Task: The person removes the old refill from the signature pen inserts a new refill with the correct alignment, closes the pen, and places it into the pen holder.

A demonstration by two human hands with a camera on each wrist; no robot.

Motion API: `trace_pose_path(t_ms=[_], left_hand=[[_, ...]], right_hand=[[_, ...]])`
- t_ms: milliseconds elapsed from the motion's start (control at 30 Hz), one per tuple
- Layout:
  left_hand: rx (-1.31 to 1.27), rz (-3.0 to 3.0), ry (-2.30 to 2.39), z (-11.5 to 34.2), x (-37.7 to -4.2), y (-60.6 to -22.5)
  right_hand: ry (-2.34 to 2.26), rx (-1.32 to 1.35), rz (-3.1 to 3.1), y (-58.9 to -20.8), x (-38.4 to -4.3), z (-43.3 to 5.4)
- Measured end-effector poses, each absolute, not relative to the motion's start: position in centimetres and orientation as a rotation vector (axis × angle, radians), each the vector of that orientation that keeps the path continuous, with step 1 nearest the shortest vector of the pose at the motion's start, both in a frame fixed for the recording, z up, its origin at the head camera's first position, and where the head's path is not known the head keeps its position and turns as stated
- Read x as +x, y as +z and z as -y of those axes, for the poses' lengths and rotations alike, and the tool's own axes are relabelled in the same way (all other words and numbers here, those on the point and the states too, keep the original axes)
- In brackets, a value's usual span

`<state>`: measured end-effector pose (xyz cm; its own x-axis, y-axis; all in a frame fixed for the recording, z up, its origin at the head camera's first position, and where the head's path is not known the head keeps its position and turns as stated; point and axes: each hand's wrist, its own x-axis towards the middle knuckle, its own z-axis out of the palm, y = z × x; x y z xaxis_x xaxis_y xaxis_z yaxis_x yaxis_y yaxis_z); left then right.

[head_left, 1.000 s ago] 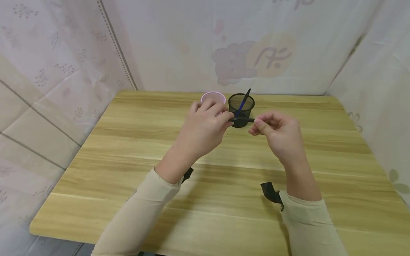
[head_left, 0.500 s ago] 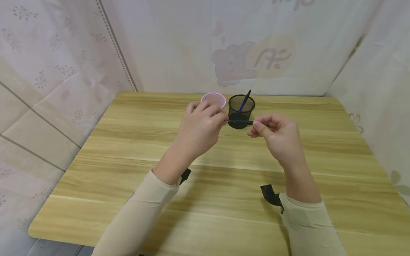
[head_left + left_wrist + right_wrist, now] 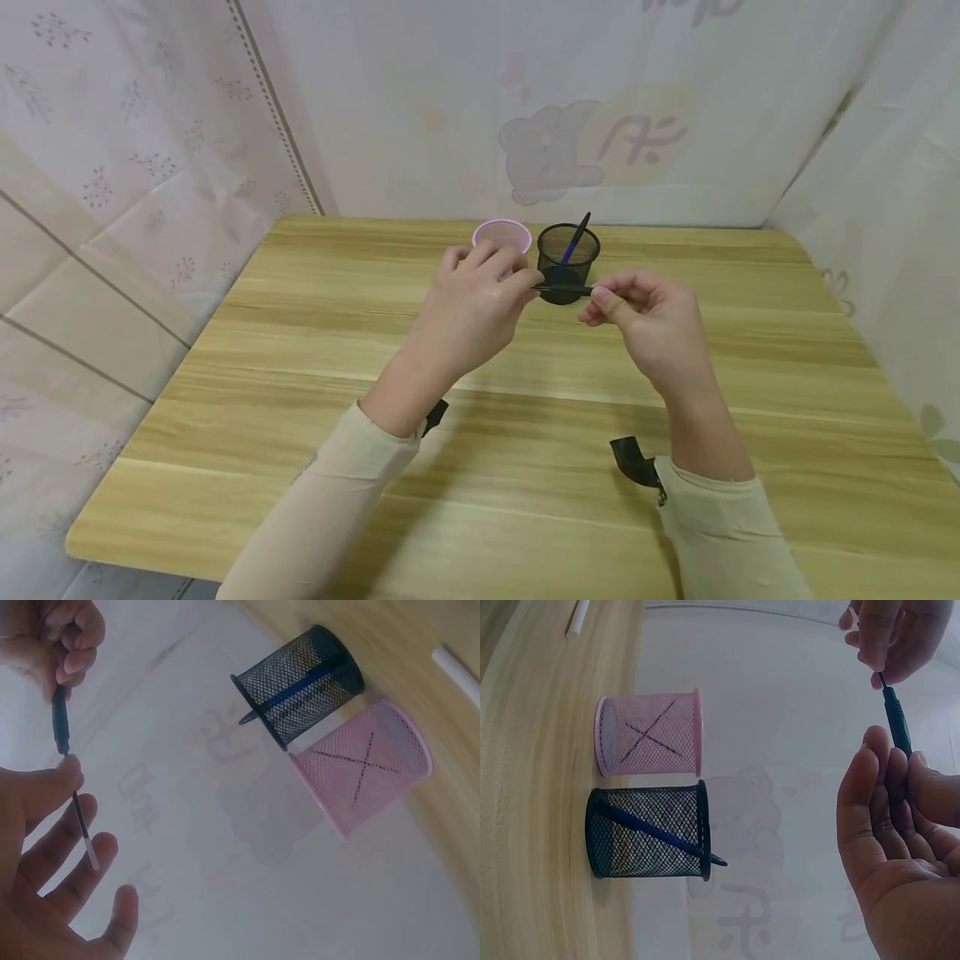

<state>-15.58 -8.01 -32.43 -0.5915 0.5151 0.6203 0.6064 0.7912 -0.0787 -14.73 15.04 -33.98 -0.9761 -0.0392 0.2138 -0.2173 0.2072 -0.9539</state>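
Observation:
My left hand (image 3: pixel 480 304) pinches a thin pen refill (image 3: pixel 81 814) between thumb and fingers. In the left wrist view its pale end sticks out beyond the fingertips. The refill's other end meets the tip of a black pen barrel (image 3: pixel 897 720). My right hand (image 3: pixel 656 321) pinches that barrel between thumb and forefinger. Both hands are raised above the table in front of two mesh pen cups. The black mesh cup (image 3: pixel 651 855) holds a blue pen with a black end (image 3: pixel 574 242) leaning past its rim. Beside it stands the pink mesh cup (image 3: pixel 371 765), partly hidden by my left hand in the head view.
A white stick (image 3: pixel 456 675) lies on the wood-grain table (image 3: pixel 300 333), left of the pink cup; the left arm hides it in the head view. Black curved pieces (image 3: pixel 633 462) jut from both sleeve cuffs. A patterned cloth (image 3: pixel 420 108) hangs behind the table's back edge.
My left hand shifts slightly left, showing more of the refill beside the barrel, then comes back slightly right. My right hand stays nearly still with the barrel. The cups have not moved.

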Motion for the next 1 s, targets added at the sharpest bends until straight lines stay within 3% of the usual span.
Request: trace_pose_path(t_ms=[1000], left_hand=[[-0.782,2.284,-0.287,10.7,-16.1,-31.9]], right_hand=[[2.020,0.304,2.166,-34.1,-14.8,-16.4]])
